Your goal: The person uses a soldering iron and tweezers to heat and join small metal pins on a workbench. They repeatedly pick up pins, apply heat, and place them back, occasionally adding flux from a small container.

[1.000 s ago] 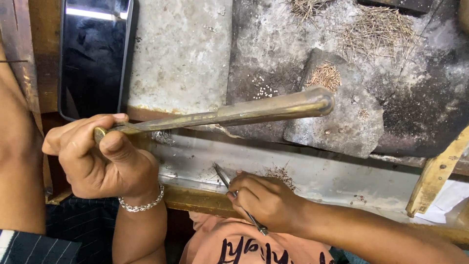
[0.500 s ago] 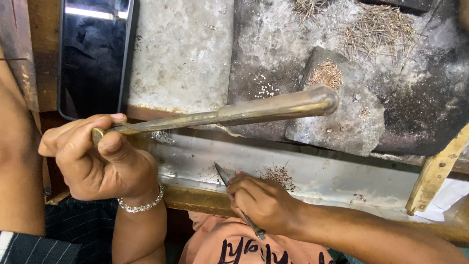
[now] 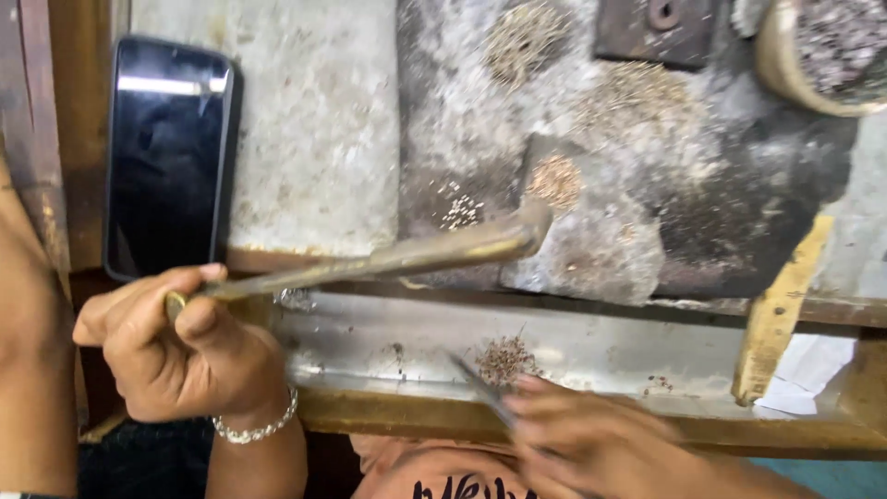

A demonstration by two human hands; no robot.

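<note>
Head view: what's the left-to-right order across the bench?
Black phone → left hand gripping the brass tube → small pile of tiny metal bits → blurred right hand with thin tweezers → yellow wooden wedge.

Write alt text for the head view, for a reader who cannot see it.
Seen from above, the left hand holds the thin end of a long brass-coloured metal tube stretched across a worn, dusty workbench. The right hand, blurred, holds a thin pointed tool beside a small pile of tiny metal bits. A dark phone lies at the bench's left.
</note>
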